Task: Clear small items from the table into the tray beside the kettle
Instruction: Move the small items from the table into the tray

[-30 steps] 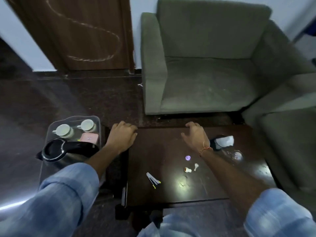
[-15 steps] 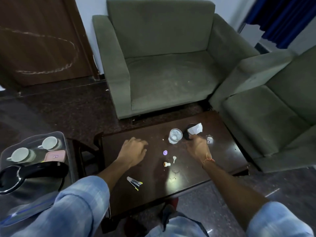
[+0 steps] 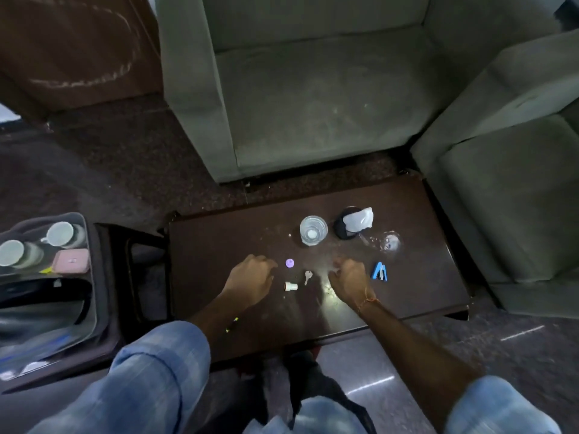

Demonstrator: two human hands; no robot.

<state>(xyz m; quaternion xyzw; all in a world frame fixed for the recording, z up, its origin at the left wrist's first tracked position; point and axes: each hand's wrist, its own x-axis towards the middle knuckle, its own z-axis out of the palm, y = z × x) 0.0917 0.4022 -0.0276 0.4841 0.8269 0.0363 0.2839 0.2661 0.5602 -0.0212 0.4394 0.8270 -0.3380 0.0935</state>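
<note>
On the dark wooden table [image 3: 423, 292] lie a purple cap [image 3: 289, 263], a small key [image 3: 308, 276], a white cylinder piece [image 3: 290, 286] and a blue stapler [image 3: 379, 271]. My left hand [image 3: 249, 280] rests on the table just left of the cap, fingers curled, nothing seen in it. My right hand [image 3: 349, 281] hovers between the key and the stapler, fingers bent down; whether it grips anything is hidden. The clear tray [image 3: 84, 233] sits at far left with two cups and a pink box [image 3: 71, 261]. The black kettle [image 3: 40, 296] stands in front of them.
A glass [image 3: 313, 230], a black round holder with a white tissue [image 3: 355, 222] and a second clear glass [image 3: 390, 242] stand at the table's far side. Grey sofas [image 3: 313, 89] border the table at the back and right. A thin yellow-tipped item [image 3: 232, 324] lies under my left forearm.
The camera has swung down and closer. My right hand has pulled back from the black holder to the table's middle, and the blue stapler now shows. My left hand stays near the purple cap.
</note>
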